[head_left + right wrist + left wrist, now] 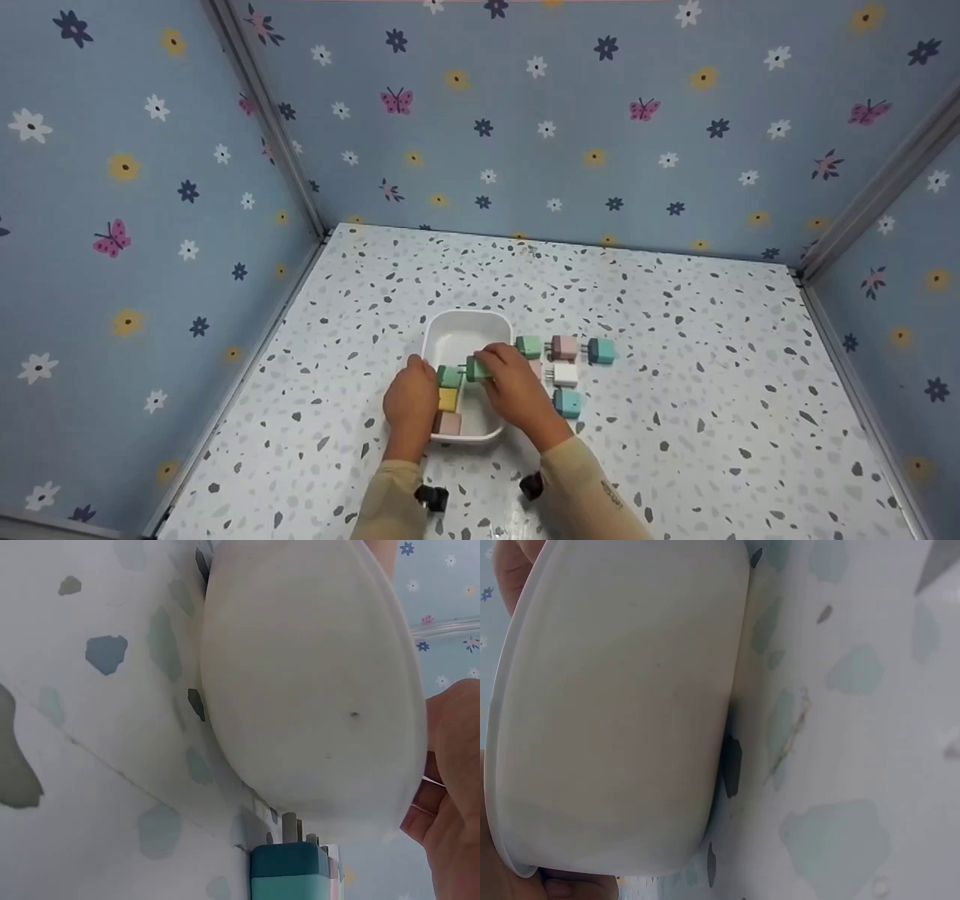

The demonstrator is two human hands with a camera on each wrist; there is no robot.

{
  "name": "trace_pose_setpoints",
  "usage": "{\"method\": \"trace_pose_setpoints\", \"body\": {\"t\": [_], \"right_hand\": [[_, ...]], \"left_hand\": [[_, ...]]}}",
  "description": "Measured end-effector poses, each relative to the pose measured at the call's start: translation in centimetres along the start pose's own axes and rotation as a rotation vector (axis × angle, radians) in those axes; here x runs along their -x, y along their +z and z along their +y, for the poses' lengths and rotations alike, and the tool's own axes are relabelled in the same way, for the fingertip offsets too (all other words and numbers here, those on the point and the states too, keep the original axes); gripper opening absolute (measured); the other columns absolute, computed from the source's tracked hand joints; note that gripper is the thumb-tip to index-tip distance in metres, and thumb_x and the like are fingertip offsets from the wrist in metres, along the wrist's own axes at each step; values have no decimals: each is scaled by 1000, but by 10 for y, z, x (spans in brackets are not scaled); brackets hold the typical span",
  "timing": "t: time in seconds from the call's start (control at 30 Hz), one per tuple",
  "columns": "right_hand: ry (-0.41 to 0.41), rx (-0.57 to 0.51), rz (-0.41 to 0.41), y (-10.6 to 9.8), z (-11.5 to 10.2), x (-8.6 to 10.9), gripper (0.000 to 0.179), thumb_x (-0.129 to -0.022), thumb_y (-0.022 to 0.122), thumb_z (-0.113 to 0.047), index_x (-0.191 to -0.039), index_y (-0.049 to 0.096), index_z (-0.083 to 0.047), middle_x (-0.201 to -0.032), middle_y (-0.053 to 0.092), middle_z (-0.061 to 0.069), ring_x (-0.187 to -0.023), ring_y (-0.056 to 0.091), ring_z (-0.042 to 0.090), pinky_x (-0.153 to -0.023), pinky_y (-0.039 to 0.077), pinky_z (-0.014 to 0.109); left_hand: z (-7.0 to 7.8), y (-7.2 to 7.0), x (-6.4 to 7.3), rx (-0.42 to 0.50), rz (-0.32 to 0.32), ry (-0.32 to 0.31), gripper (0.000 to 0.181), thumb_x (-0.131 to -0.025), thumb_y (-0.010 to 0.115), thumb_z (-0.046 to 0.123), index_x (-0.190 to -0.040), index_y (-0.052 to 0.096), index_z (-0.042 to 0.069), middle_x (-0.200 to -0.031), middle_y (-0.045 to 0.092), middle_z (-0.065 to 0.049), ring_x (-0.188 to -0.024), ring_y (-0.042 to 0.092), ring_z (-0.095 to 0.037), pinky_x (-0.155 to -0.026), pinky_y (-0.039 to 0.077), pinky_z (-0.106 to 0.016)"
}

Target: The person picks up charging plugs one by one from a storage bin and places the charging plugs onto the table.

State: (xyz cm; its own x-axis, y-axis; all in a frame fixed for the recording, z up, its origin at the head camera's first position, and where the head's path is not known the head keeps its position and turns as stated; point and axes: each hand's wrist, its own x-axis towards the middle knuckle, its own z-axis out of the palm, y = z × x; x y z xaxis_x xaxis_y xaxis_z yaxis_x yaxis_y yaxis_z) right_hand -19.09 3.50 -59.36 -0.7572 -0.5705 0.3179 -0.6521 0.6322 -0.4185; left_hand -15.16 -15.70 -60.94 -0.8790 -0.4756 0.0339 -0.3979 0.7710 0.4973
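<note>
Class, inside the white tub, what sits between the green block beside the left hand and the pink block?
A yellow block sits between the green block and the pink block; the head view shows this.

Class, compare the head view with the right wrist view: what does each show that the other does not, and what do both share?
Only the head view shows the three plugs inside the white container, a green plug, a yellow plug and a pink plug, plus the held green plug.

Only the right wrist view shows a dark speck on the container's outer wall.

Both share the container, the right hand, a teal plug, the speckled tabletop and the flowered wall.
</note>
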Motion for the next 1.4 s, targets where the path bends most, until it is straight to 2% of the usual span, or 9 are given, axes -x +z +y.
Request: {"method": "trace_pose_setpoints", "body": {"t": [0.27,0.43,0.63,0.87,1.07,1.23,1.4], "right_hand": [[26,-28,26,-11,-1,5,42,-98,69,-11,-139,61,-10,-136,58,6,-128,55,22,-110,44,39],[26,-21,52,-18,2,8,43,-97,70,-8,-139,60,-10,-135,58,7,-129,54,23,-111,43,38],[50,-36,65,-23,7,13,42,-97,69,-7,-138,61,-8,-136,58,8,-130,54,25,-113,41,41],[119,-79,57,-29,12,18,45,-96,69,-4,-140,59,-8,-140,57,9,-134,53,25,-115,39,40],[192,-112,58,-36,20,27,47,-95,70,-4,-140,59,-10,-140,57,5,-133,53,23,-114,41,40],[199,-118,93,-43,30,34,47,-93,72,-1,-138,61,-8,-136,59,4,-132,53,23,-112,42,40],[222,-110,97,-46,37,43,46,-93,71,0,-138,60,-5,-138,58,10,-136,51,27,-114,40,42]], "left_hand": [[1,-2,0,4,-17,-4,34,-110,42,32,-108,62,5,-80,68,-11,-64,63,-25,-56,46,-43],[1,-4,1,0,-9,0,33,-110,44,31,-108,62,4,-80,69,-13,-65,65,-27,-54,47,-43],[1,-4,1,-7,-32,-15,35,-110,42,32,-110,62,4,-82,69,-14,-66,65,-26,-54,47,-42],[1,-5,0,-9,-38,-18,35,-111,42,33,-112,62,4,-83,69,-13,-66,64,-25,-57,47,-42],[1,-6,0,-5,-50,-25,36,-111,40,33,-113,62,4,-83,69,-13,-65,63,-24,-56,46,-41],[1,-6,-1,-12,-46,-23,36,-111,40,32,-113,62,4,-84,69,-13,-65,63,-24,-56,46,-41],[0,-3,1,-8,-29,-4,35,-111,41,32,-112,62,3,-81,69,-13,-66,65,-26,-55,47,-42]]}}
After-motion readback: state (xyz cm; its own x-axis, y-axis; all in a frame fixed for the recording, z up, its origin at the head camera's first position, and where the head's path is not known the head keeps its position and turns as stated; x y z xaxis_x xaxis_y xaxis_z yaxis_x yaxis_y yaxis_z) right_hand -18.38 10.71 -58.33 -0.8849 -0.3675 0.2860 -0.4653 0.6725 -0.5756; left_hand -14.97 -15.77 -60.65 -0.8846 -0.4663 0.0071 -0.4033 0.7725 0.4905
